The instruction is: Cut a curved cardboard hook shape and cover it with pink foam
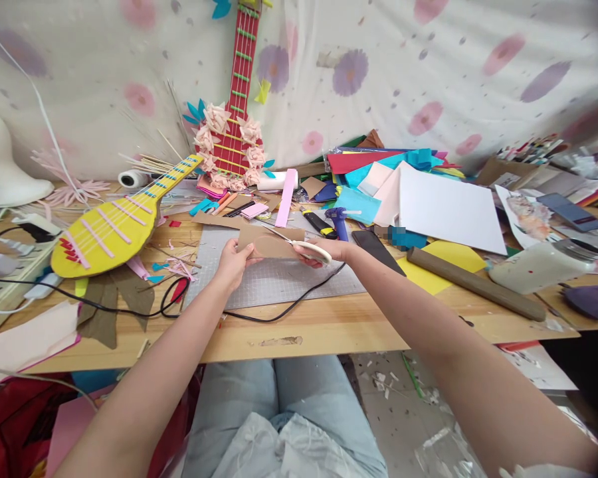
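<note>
Pinching brown cardboard (272, 248) between left fingers (245, 253), right fingers (306, 261) curled around white-handled scissors (317, 251).

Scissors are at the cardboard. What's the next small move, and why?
Probably one short snip with the scissors. The right hand holds them with a blade over the cardboard piece, and the left hand grips that piece at its left end, so it seems supported for cutting. I can't tell whether the blades straddle it.

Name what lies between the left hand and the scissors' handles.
Brown cardboard, held by the left hand, shows there in the head view, reaching toward the scissors.
</note>
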Demonstrator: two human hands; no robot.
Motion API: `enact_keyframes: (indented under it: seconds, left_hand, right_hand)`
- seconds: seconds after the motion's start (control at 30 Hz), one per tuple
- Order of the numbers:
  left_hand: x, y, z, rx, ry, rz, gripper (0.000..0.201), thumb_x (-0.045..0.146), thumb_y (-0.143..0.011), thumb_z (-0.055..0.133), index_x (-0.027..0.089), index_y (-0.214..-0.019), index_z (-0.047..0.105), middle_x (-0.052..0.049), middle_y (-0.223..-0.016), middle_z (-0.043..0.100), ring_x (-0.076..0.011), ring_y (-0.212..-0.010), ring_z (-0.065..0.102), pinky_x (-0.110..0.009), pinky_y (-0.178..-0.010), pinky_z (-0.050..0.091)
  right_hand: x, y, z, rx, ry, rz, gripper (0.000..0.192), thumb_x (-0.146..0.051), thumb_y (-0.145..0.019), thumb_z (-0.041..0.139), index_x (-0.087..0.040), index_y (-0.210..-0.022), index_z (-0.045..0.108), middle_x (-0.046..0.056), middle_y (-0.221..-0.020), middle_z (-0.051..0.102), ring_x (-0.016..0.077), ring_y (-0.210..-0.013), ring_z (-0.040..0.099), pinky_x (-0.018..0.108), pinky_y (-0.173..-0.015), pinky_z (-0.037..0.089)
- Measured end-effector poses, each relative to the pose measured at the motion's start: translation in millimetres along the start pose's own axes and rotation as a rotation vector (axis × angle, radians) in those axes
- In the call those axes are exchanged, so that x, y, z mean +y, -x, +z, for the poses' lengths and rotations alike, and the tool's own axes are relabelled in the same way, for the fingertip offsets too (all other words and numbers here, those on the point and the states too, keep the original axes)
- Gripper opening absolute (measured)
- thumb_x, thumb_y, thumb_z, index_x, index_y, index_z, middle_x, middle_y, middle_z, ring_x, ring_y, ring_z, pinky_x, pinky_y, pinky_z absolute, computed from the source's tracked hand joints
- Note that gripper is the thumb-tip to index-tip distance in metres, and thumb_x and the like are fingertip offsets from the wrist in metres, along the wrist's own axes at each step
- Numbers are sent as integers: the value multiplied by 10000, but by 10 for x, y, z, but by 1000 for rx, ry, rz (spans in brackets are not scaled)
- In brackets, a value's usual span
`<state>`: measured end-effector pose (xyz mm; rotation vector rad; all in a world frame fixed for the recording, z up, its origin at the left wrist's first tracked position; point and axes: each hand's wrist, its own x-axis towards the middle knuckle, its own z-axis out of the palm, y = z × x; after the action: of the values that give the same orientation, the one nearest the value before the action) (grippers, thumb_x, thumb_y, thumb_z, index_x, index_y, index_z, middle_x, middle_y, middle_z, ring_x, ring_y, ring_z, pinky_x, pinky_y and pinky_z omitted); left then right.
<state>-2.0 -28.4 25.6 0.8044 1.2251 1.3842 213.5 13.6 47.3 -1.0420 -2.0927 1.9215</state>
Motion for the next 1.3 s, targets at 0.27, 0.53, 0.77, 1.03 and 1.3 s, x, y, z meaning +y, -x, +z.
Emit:
enact_keyframes:
  seconds: [0.27,0.53,0.77,1.03,1.3]
  left_hand:
    - [12,30,32,4,12,-25,144,69,-742,529,154,-785,421,2,-719,612,-94,-574,606,-280,-597,531]
    - [30,4,0,-23,-27,-19,195,79,-699,582,157,-777,421,2,-712,622,-104,-579,607,-330,-627,540]
    - [43,0,-18,-34,-66,-21,173,74,-714,560,156,-776,421,8,-691,619,-100,-573,605,-308,-606,546]
    - [60,11,-23,-38,-58,-42,170,68,-717,562,151,-776,427,3,-688,621,-99,-564,604,-256,-545,532]
    - [31,8,-44,-28,-20,-71,213,83,-686,621,148,-762,433,-8,-702,615,-104,-581,603,-265,-554,533]
  right_hand:
    - [6,3,12,77,-14,66,482,-601,-704,529,-145,-626,396,-57,-499,355,18,-394,299,154,-334,216]
    - [45,16,-65,37,7,56,488,-600,-700,538,-144,-599,395,-90,-441,285,5,-365,244,137,-327,203]
    - [59,27,-77,55,46,43,480,-575,-723,530,-145,-569,381,-77,-452,287,8,-371,254,140,-316,208]
    - [127,9,-63,10,70,-8,490,-612,-726,488,-135,-632,432,-65,-475,345,19,-386,293,151,-340,228]
    - [70,6,-5,29,68,43,513,-631,-703,497,-119,-674,478,-59,-484,374,28,-387,331,164,-351,236]
